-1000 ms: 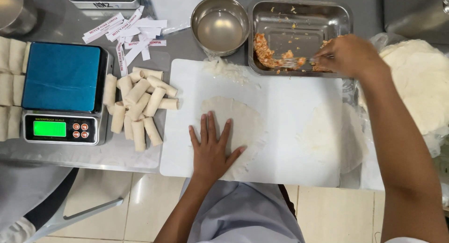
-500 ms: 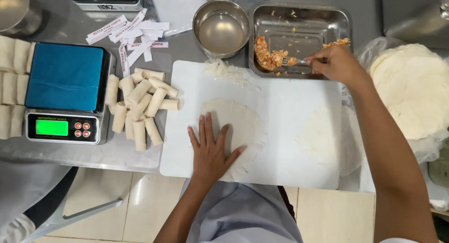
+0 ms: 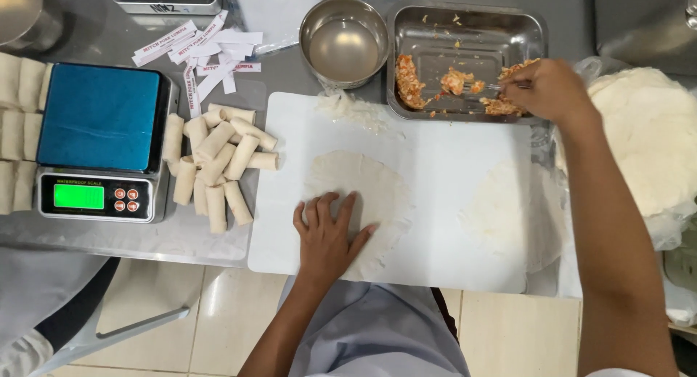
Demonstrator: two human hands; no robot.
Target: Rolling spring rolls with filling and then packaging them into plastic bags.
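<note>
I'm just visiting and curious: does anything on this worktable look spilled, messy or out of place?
Only small things. Loose crumbs lie on the top edge of the white board, below the round bowl. Paper strips are scattered on the table above the pile of finished rolls. Bits of orange filling speckle the metal tray.

A scale (image 3: 98, 141) sits at nine o'clock, rolls (image 3: 218, 166) just beside it, a bowl (image 3: 344, 42) at twelve.

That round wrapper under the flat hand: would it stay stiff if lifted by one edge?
Probably not. The wrapper lies thin and flat on the cutting board, with ragged edges, so it would likely droop and may tear. The left hand pressing it suggests it slides easily.
</note>
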